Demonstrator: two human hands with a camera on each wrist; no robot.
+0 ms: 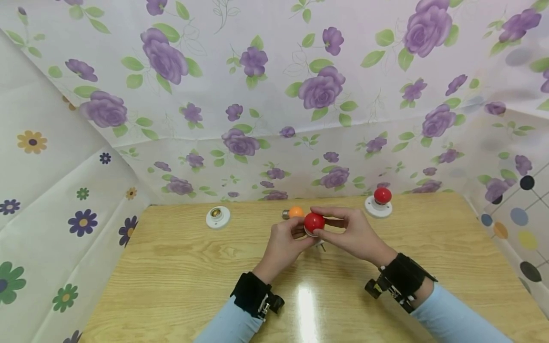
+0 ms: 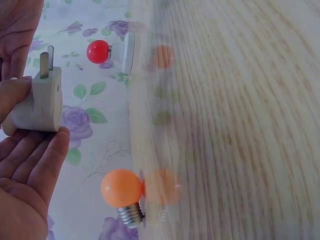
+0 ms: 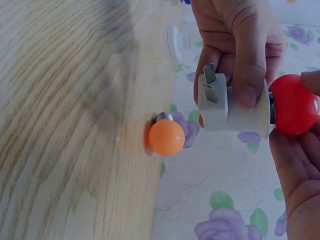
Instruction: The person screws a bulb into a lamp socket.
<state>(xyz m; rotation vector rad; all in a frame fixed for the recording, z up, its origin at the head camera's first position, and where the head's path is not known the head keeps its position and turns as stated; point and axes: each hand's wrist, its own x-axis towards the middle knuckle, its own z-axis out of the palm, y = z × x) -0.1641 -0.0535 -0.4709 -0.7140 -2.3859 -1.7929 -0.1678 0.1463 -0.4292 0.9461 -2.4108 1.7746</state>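
Observation:
My left hand (image 1: pixel 285 244) grips a white plug-in lamp socket (image 3: pixel 245 112) with two flat metal prongs, its thumb laid along the socket's side in the right wrist view. A red bulb (image 1: pixel 314 222) sits at the socket's mouth, with a thin dark band of its base showing between them. The fingers and thumb of my right hand (image 1: pixel 352 234) hold that red bulb from its other side. In the left wrist view the socket's pronged end (image 2: pixel 46 100) faces the camera and the bulb is hidden. An orange bulb (image 1: pixel 296 212) with a metal screw base lies just behind my hands.
Left of my hands, a round white lamp holder (image 1: pixel 218 217) stands on the wooden table (image 1: pixel 184 276) with no bulb in it. To the right, another white holder (image 1: pixel 378 209) carries a red bulb (image 1: pixel 382 195). Behind the table's back edge hangs a flowered sheet (image 1: pixel 274 157).

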